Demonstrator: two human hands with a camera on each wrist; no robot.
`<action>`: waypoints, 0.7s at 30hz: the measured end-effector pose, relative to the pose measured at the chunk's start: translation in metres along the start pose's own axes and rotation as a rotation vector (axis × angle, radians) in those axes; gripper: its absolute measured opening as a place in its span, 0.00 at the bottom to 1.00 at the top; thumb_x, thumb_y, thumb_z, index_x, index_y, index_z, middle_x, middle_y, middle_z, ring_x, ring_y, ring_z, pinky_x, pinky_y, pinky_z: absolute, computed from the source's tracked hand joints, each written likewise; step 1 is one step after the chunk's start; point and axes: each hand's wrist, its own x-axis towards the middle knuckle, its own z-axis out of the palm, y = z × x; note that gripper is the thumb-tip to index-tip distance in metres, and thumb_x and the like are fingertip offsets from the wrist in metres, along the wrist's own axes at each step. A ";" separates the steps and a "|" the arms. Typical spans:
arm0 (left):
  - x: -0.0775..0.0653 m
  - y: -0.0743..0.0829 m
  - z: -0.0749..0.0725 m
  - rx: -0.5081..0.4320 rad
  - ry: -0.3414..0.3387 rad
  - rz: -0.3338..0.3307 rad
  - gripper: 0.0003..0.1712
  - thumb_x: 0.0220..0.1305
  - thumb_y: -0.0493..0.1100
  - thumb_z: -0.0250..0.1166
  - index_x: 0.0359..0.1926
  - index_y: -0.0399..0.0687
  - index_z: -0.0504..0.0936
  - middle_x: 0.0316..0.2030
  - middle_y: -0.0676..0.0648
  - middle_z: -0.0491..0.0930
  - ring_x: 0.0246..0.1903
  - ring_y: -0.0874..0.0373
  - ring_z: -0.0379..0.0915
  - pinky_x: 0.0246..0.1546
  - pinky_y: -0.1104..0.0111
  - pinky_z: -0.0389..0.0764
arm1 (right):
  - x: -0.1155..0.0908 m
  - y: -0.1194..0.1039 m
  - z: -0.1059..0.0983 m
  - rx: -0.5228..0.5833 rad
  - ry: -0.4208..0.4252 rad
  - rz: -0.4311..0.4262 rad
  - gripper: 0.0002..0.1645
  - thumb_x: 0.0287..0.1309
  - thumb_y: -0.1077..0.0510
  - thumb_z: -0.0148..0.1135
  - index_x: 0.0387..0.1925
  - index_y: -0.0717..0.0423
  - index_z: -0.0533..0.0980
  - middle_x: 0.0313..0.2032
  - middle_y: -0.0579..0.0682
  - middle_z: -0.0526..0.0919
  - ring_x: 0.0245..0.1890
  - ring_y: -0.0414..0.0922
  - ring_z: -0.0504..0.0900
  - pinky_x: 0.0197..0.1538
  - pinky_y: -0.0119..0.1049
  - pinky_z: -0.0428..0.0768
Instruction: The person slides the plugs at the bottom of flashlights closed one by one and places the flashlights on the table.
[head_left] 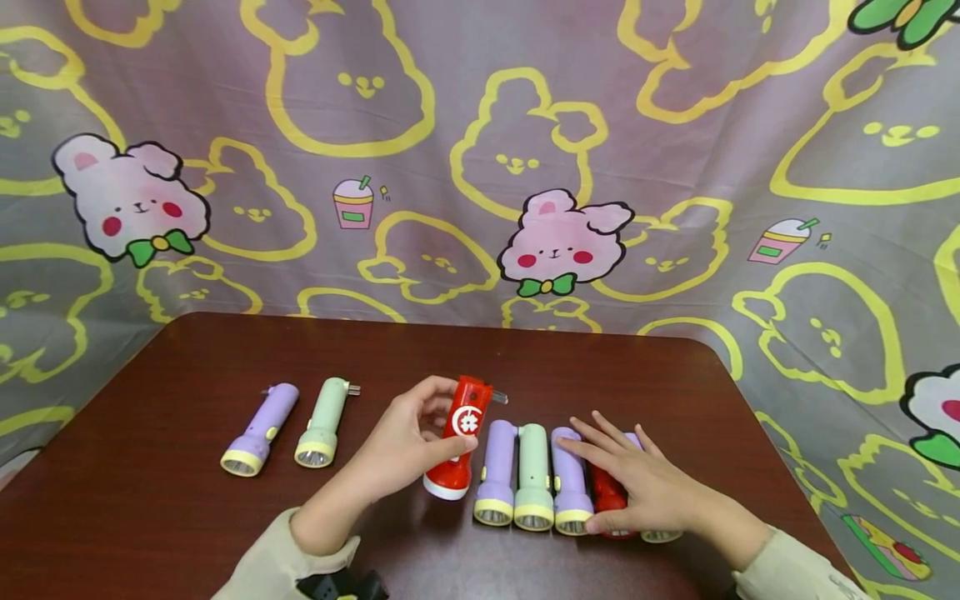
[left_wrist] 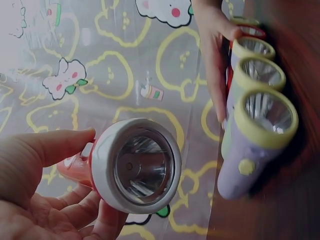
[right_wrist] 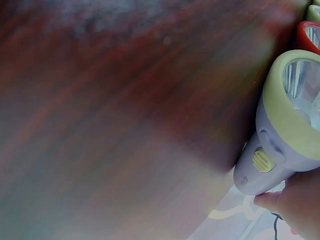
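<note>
My left hand (head_left: 405,442) grips a red flashlight (head_left: 465,423) with a white rim, its thumb across the front and fingers behind. Fold-out prongs stick out from its upper end, and in the left wrist view its lens faces the camera. To its right is a row of flashlights side by side: a purple one (head_left: 498,467), a green one (head_left: 534,467), another purple one (head_left: 570,479) and a red one (head_left: 607,493), with more partly hidden under my right hand (head_left: 648,483). That hand lies over the row's right part, fingers extended and spread, thumb beside the yellow rims.
On the left of the dark wooden table (head_left: 150,517) lie a purple flashlight (head_left: 262,425) and a green flashlight (head_left: 324,421), a little apart from each other. A patterned curtain (head_left: 420,192) hangs behind the table and along its sides.
</note>
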 end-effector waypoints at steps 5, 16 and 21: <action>0.000 0.007 0.009 -0.019 0.011 0.008 0.30 0.53 0.39 0.74 0.56 0.39 0.73 0.41 0.41 0.85 0.37 0.55 0.76 0.37 0.67 0.82 | 0.000 -0.001 0.000 -0.009 0.002 -0.006 0.57 0.44 0.22 0.64 0.75 0.29 0.57 0.77 0.48 0.57 0.76 0.63 0.51 0.62 0.80 0.49; 0.002 0.024 0.019 -0.052 0.012 0.041 0.29 0.52 0.38 0.75 0.55 0.40 0.74 0.40 0.41 0.85 0.37 0.55 0.77 0.38 0.65 0.83 | 0.002 -0.003 -0.005 -0.015 0.002 -0.015 0.56 0.44 0.21 0.64 0.74 0.32 0.60 0.76 0.48 0.58 0.76 0.63 0.52 0.62 0.80 0.52; 0.003 0.026 0.023 -0.069 0.018 0.057 0.29 0.53 0.38 0.75 0.54 0.40 0.74 0.40 0.41 0.85 0.36 0.56 0.78 0.39 0.65 0.83 | 0.002 -0.003 -0.007 0.004 0.027 -0.024 0.55 0.44 0.23 0.66 0.73 0.33 0.62 0.76 0.48 0.59 0.76 0.61 0.51 0.61 0.80 0.54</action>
